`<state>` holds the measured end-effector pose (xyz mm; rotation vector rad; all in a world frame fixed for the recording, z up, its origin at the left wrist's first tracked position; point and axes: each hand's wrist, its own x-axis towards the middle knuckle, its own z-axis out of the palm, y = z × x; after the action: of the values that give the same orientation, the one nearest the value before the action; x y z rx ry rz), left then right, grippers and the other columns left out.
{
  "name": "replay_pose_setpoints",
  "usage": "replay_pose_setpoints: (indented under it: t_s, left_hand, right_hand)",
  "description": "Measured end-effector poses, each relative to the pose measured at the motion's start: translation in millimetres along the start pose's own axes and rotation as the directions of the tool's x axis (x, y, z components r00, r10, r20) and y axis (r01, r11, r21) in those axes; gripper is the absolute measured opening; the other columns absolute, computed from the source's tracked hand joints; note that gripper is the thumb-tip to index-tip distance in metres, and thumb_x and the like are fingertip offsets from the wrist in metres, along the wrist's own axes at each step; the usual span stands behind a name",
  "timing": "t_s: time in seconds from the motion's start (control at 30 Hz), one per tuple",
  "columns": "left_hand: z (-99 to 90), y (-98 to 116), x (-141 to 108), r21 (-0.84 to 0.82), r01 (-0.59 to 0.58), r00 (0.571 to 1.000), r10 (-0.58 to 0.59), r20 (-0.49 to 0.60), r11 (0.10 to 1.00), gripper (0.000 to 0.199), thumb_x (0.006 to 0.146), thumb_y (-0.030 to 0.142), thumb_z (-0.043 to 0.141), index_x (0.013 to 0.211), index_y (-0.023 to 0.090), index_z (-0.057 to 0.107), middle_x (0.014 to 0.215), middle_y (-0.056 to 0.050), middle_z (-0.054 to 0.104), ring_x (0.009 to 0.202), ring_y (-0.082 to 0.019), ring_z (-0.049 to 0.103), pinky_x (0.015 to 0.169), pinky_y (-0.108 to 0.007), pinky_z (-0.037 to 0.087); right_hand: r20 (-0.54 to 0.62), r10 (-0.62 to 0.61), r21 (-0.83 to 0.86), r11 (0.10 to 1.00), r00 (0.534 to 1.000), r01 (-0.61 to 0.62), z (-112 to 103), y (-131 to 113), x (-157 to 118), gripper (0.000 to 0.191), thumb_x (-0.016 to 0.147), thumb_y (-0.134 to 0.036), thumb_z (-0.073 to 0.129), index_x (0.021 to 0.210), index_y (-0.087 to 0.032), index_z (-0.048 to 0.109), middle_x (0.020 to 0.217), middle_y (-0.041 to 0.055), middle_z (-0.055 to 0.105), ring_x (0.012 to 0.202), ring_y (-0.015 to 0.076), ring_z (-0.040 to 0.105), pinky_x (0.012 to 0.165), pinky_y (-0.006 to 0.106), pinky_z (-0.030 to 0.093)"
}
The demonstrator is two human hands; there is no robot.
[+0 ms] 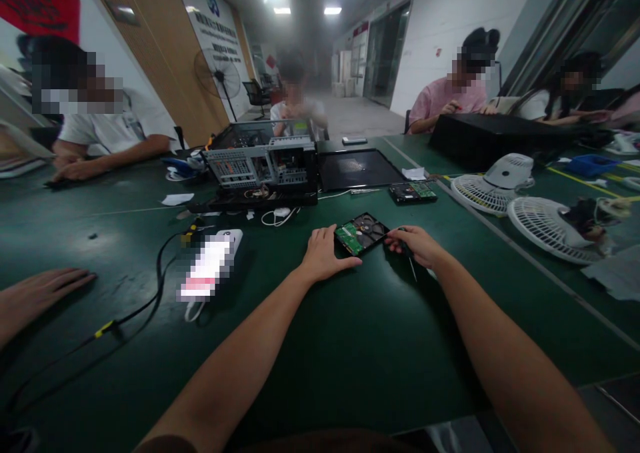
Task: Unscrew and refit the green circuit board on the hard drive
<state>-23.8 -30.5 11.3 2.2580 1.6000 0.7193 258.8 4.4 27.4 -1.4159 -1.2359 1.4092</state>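
A hard drive [364, 233] lies slightly tilted on the green table, its green circuit board showing. My left hand [324, 253] holds it at the left edge, fingers along the far side and thumb stretched out near its front corner. In my right hand [413, 243] is a small screwdriver [413, 266], its thin shaft pointing down toward the tabletop. The fingertips of that hand also touch the drive's right corner. A second hard drive [413, 192] rests farther back, to the right.
Behind the drive stands an opened computer case [260, 166], with a black side panel [360, 168] beside it. A phone [213, 266] and a black cable [159, 273] lie left. White fan parts [547, 226] are right. Another person's hand [45, 296] rests far left; co-workers sit around the table.
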Motion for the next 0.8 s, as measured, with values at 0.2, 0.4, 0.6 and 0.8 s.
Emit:
replay_pose_setpoints:
  t_s: [0.2,0.4,0.6,0.8]
  left_hand:
    - [2.8,-2,3,-0.067,0.033,0.997,-0.037,-0.068,0.997,0.070,0.097,0.066,0.044,0.146,0.016,0.046,0.137,-0.016,0.058,0.129,-0.032,0.049,0.110,-0.047,0.041]
    - [5.1,-5,6,-0.089,0.041,0.995,-0.049,-0.084,0.995,0.050,0.100,0.048,0.048,0.140,0.017,0.052,0.118,-0.012,0.066,0.114,-0.029,0.056,0.101,-0.045,0.045]
    - [2.3,-3,6,-0.105,0.019,0.998,-0.025,-0.053,0.994,0.047,0.099,0.045,0.050,0.139,0.020,0.053,0.103,-0.009,0.068,0.103,-0.027,0.058,0.092,-0.042,0.047]
    - [-3.3,2,1,-0.048,-0.064,0.998,0.065,0.000,0.997,0.059,0.095,0.058,0.053,0.145,0.027,0.050,0.115,-0.009,0.063,0.107,-0.029,0.055,0.094,-0.046,0.046]
  right_hand:
    - [-0.092,-0.048,-0.069,0.997,0.995,0.041,7,11,13,0.011,0.093,-0.022,0.060,0.084,-0.016,0.058,0.074,0.0079,0.071,0.058,0.0144,0.069,0.046,0.020,0.052]
    - [-0.190,-0.099,-0.268,0.962,0.977,0.046,16,12,23,0.022,0.091,-0.025,0.063,0.072,-0.018,0.056,0.054,0.0007,0.064,0.037,0.0113,0.057,0.035,0.020,0.042]
    - [-0.235,-0.153,-0.345,0.936,0.960,0.065,19,11,21,0.025,0.089,-0.036,0.064,0.072,-0.019,0.060,0.051,-0.0018,0.062,0.032,0.0082,0.050,0.032,0.018,0.034]
    - [-0.284,-0.187,-0.221,0.967,0.940,0.125,17,15,16,0.020,0.091,-0.036,0.051,0.097,-0.020,0.061,0.066,-0.0003,0.067,0.041,0.0100,0.056,0.034,0.019,0.036]
